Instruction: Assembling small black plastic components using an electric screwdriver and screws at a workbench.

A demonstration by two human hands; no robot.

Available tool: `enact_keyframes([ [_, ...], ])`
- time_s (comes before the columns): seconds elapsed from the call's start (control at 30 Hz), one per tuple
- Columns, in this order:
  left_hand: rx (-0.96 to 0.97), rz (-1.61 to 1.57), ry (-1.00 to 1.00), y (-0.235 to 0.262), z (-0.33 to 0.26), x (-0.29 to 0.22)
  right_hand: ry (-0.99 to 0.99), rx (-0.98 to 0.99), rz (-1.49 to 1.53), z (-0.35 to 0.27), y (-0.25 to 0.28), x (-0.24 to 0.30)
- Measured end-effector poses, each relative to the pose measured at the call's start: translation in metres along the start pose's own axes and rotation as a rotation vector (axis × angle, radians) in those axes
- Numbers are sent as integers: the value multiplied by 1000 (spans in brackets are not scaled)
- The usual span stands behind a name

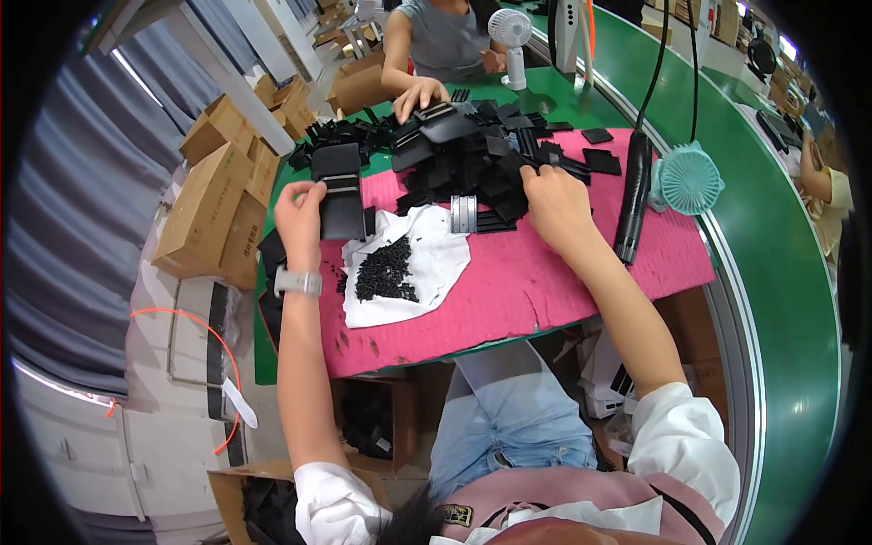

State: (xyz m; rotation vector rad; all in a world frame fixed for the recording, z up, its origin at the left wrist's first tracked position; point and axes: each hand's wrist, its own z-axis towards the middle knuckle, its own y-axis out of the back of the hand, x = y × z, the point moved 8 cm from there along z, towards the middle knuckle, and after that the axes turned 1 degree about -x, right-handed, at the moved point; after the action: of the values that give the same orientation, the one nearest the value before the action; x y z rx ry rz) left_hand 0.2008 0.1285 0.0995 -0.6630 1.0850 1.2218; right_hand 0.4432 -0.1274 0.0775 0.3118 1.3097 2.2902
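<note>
My left hand (298,218) is closed on the edge of a black plastic stand (341,207), with flat panels and two pale metal strips across its middle. The stand is at the left edge of the pink mat. My right hand (556,207) has its fingers curled against the right side of a heap of black plastic pieces (472,168); whatever they grip is hidden. Between my hands, a white cloth (445,263) carries a pile of tiny black parts (386,271). A small stack of silvery metal pieces (463,214) stands beside the cloth.
A black electric screwdriver (635,195) hangs on a cable at the mat's right, beside a teal fan (688,179). Across the table, a co-worker's hand (422,95) touches the heap near a white fan (511,45). Cardboard boxes (218,200) stand left.
</note>
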Motion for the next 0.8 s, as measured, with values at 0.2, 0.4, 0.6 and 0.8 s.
enact_keyframes([
  [0.2,162,-206,66,-9,-83,-19,-106,-86,319,-5,21,-11],
  [0.4,255,-309,130,-35,-134,-35,-60,-49,322,-14,16,-10],
  [0.6,363,-239,22,-67,-173,-58,-81,-717,296,-86,116,-70],
  [0.8,408,-268,-27,-88,-186,-61,-639,-689,610,-163,108,-285],
])
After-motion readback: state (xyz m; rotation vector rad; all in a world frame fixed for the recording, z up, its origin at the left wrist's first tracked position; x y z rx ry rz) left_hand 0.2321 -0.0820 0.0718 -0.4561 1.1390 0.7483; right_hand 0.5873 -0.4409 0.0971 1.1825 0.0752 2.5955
